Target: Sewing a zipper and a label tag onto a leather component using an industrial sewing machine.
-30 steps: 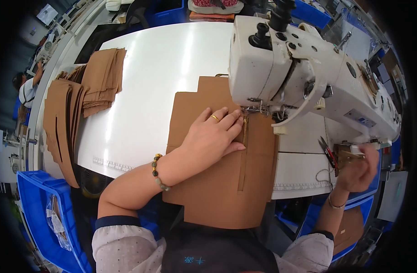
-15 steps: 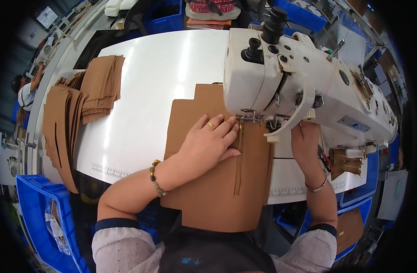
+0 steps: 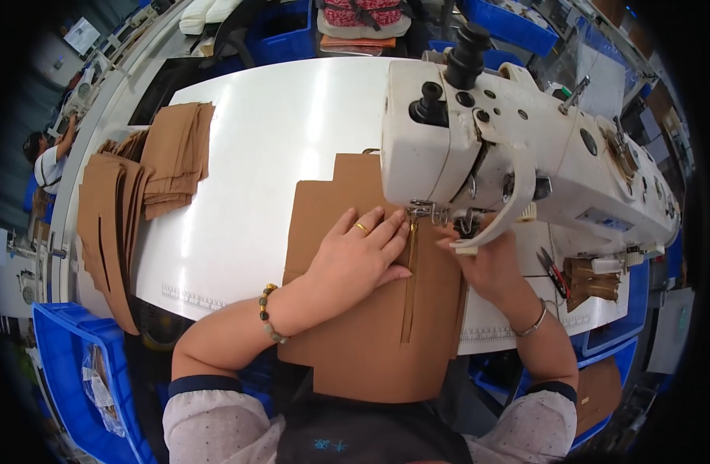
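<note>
Holds the left hand (image 3: 355, 254) flat, palm-down, pointing from eight o'clock toward two, and the right hand (image 3: 488, 267), partly hidden, from four o'clock toward ten.

Bright overall | two white glare streaks on surface (image 3: 266, 185) left of sewing machine (image 3: 544, 147) | edges bent | corners black

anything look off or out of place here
Nothing spilled or damaged stands out. The brown panel under the left hand looks smooth; only the stacked pieces at left look untidy, fanned unevenly past the edge of the white table.
</note>
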Demonstrator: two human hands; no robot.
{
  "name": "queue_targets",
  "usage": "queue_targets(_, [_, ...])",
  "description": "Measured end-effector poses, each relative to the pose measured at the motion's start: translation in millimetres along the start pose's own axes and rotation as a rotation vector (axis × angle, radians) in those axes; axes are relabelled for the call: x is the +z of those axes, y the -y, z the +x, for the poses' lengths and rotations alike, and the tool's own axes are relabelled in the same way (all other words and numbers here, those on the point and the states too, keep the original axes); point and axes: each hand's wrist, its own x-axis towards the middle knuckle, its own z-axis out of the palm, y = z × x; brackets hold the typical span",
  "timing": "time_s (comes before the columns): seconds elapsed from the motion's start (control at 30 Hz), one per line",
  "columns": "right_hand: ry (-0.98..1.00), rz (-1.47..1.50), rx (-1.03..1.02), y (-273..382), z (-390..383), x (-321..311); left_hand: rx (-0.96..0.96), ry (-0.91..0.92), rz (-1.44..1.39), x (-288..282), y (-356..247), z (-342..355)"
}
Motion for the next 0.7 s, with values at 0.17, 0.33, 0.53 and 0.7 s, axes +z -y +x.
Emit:
queue_targets(0.17, [0.089, -0.272, -0.212, 9.2, -11.4, 20.2, -0.007, -0.004, -0.015, 0.6, 0.1, -0.7])
queue_targets(0.33, [0.21, -0.334, -0.18, 7.0, -11.9, 17.8, -0.001, 0.001, -0.011, 0.4, 0.7, -1.1])
queue_targets(0.53, [0.18, -0.403, -0.219, 18.2, -11.3, 17.5, -0.004, -0.003, -0.003, -0.4, -0.6, -0.4])
queue_targets(0.7, [-0.011, -0.346, -0.291, 22.9, -3.1, 19.7, 0.006, 0.024, -0.01, 4.8, 1.9, -1.6])
